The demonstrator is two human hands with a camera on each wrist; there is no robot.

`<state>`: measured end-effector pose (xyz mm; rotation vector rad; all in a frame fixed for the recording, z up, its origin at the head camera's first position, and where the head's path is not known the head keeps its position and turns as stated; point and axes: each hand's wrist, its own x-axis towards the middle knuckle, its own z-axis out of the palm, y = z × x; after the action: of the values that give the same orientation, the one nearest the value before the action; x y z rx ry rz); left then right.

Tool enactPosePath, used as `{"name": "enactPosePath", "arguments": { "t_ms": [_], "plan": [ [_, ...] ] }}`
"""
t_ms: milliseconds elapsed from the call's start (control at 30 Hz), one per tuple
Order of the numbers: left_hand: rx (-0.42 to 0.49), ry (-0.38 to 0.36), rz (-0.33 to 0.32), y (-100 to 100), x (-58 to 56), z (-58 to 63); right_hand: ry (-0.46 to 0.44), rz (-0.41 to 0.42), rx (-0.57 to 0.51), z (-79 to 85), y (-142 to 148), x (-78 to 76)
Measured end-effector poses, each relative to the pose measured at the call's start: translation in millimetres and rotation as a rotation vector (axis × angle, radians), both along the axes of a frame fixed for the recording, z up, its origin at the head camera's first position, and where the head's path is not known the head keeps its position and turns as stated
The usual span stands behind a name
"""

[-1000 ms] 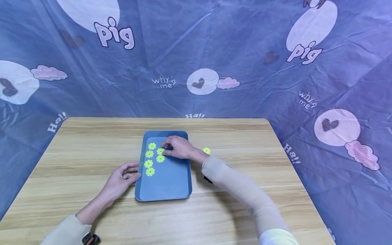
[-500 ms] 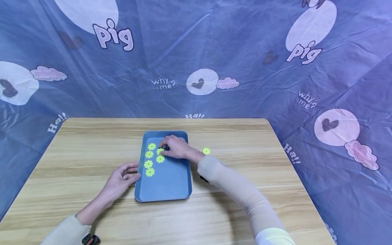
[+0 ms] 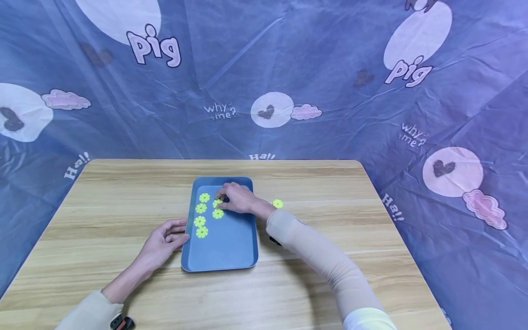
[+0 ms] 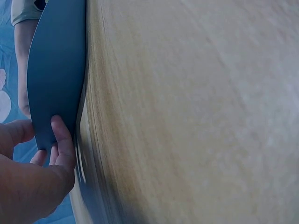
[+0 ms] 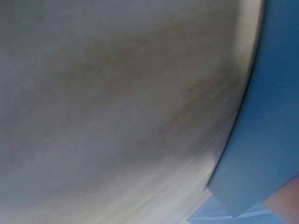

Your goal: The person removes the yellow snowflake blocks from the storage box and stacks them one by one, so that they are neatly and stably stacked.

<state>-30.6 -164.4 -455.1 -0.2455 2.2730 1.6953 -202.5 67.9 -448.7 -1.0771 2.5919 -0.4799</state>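
Several yellow notched discs, like interlocking building discs, lie in the blue tray (image 3: 222, 250) in the head view. A left-hand column includes a disc (image 3: 201, 232) nearest the person. My right hand (image 3: 238, 199) reaches in from the right, its thumb and fingers pinching a yellow disc (image 3: 216, 203), partly hidden by the fingertips. Just below it, almost joined, is another disc (image 3: 217, 213). At the tray's left edge, my left hand (image 3: 162, 240) holds the side, thumb at the rim. The left wrist view shows its fingers (image 4: 64, 140) against the tray's outer wall (image 4: 56, 70).
A single yellow disc (image 3: 277, 203) lies on the wooden table (image 3: 313, 183) to the right of the tray, just beyond the right forearm. Blue printed cloth (image 3: 330, 68) hangs behind and beside the table. The right wrist view mostly shows tabletop and tray wall (image 5: 266, 116).
Over the last half second, the pinched disc and the one below it have shifted slightly to the right with my right fingertips. My left hand and the tray have stayed in place.
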Motion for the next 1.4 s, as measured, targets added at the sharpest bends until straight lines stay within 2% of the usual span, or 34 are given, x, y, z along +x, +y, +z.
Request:
{"name": "enactPosePath", "arguments": {
  "t_ms": [333,533,1133,1400],
  "plan": [
    [-0.009,0.007,0.008,4.3,6.3,0.1,-0.062,-0.014,0.0,1.9,3.5,1.8],
    [0.0,-0.008,0.027,6.8,8.4,0.2,-0.062,-0.023,-0.031,-0.8,4.0,0.6],
    [-0.014,-0.001,0.018,5.3,5.8,-2.3,-0.111,-0.028,-0.145,3.7,19.1,-0.7],
    [-0.022,-0.003,0.018,5.4,5.2,-2.9,-0.162,-0.036,-0.223,4.4,26.1,-1.9]
  ]
}}
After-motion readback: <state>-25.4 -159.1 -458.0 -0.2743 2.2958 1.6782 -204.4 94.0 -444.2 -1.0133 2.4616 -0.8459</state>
